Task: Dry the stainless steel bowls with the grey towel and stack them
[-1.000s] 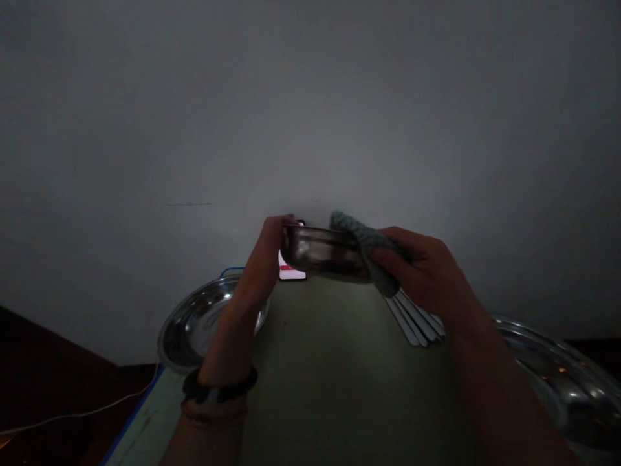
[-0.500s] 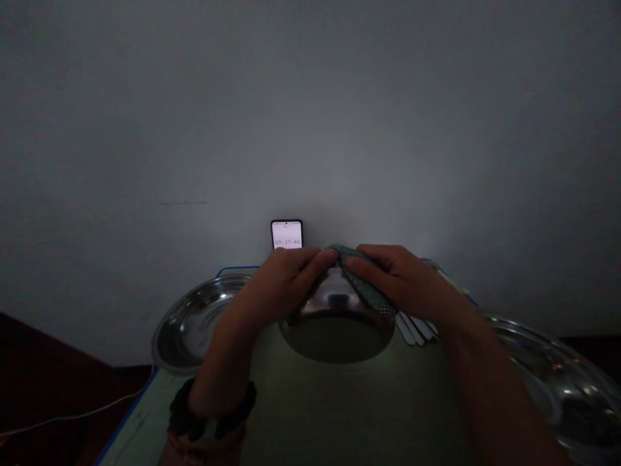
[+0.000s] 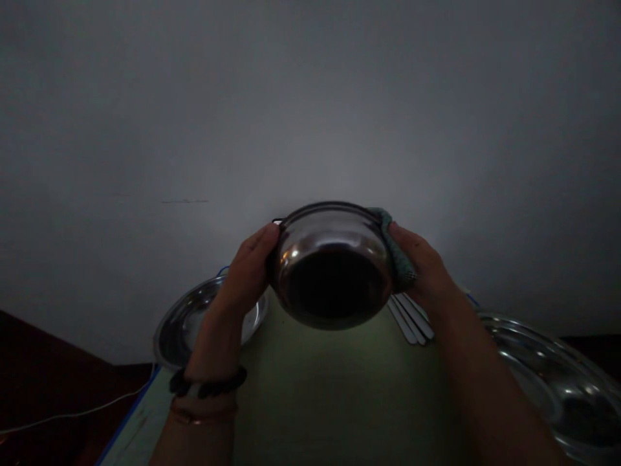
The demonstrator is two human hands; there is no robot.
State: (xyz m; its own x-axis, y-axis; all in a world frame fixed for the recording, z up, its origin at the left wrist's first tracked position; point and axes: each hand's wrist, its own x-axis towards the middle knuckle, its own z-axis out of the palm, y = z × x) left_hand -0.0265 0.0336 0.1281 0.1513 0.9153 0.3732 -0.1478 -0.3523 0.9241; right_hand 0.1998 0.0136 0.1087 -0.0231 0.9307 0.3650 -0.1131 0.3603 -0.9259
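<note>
A shiny steel bowl (image 3: 334, 278) is held up above the table, tilted so that its dark underside faces me. My left hand (image 3: 250, 265) is closed on the bowl's left side, thumb along the metal. On the opposite side my right hand (image 3: 420, 262) presses a folded grey-green cloth (image 3: 400, 259) against the bowl and grips both. Part of the cloth shows behind the rim. The bowl's inside and most fingertips are hidden from view.
A wide steel basin (image 3: 169, 330) stands at the table's left, another large basin (image 3: 577, 395) at the right. Several flat metal utensil handles (image 3: 412, 320) lie behind the bowl. The pale green table (image 3: 310, 401) meets a grey wall (image 3: 310, 116). A phone is almost wholly covered.
The bowl has risen and tipped, showing more of its underside. My hands have moved apart from its top edge to its two sides, the cloth going right. The phone is now mostly hidden.
</note>
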